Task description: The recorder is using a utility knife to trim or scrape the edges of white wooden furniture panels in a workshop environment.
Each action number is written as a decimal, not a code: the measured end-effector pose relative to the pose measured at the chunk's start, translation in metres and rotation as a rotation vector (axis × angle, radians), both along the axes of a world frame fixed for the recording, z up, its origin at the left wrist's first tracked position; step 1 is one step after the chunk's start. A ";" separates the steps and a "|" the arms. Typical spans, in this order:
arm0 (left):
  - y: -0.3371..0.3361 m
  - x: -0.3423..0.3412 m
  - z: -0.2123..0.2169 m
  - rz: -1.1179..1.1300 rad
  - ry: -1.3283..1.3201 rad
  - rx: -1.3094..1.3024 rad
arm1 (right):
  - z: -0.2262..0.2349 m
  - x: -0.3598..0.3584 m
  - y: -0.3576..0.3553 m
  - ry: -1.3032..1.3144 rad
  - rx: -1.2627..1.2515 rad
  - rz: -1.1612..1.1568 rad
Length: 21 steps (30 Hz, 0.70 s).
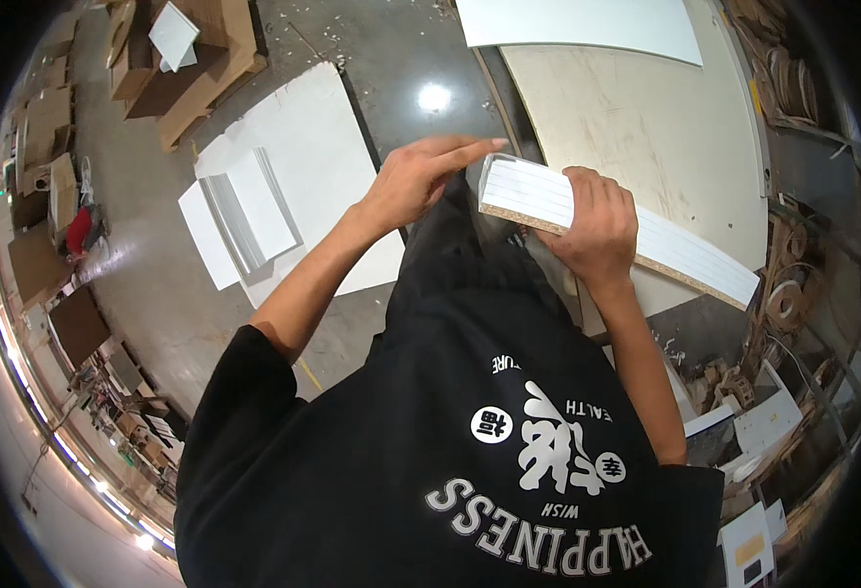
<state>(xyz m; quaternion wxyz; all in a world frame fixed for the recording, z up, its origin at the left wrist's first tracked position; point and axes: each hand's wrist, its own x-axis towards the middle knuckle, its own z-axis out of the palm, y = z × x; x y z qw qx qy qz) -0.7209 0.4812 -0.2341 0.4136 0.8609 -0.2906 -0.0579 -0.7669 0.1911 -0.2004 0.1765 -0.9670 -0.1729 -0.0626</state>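
Note:
My right hand grips a long white laminated board strip with a raw chipboard edge, holding it near its left end over the edge of a pale workbench. My left hand is raised beside the strip's left end, fingers stretched out flat and pointing at that end, with a fingertip close to or just touching the corner. Nothing is held in it. My black printed sweatshirt fills the lower part of the view.
White panels lie stacked on the grey concrete floor at the left. Wooden pallets and cardboard sit at the upper left. A large white sheet rests at the bench's far end. Coils of edge banding and offcuts crowd the right side.

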 end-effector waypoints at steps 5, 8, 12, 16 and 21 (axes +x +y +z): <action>0.007 -0.013 0.007 -0.102 -0.006 0.075 | 0.000 0.003 0.001 0.027 -0.030 -0.021; 0.017 -0.032 0.015 -0.177 -0.046 0.133 | 0.002 0.000 0.001 0.058 -0.044 -0.028; 0.019 -0.037 0.015 -0.405 -0.021 0.167 | 0.000 0.005 -0.002 0.079 -0.053 -0.026; 0.006 -0.027 0.014 -0.076 0.039 0.041 | 0.002 0.005 -0.001 0.078 -0.027 -0.031; 0.033 -0.048 0.008 -0.237 0.041 0.142 | 0.002 0.002 0.001 0.108 -0.042 -0.053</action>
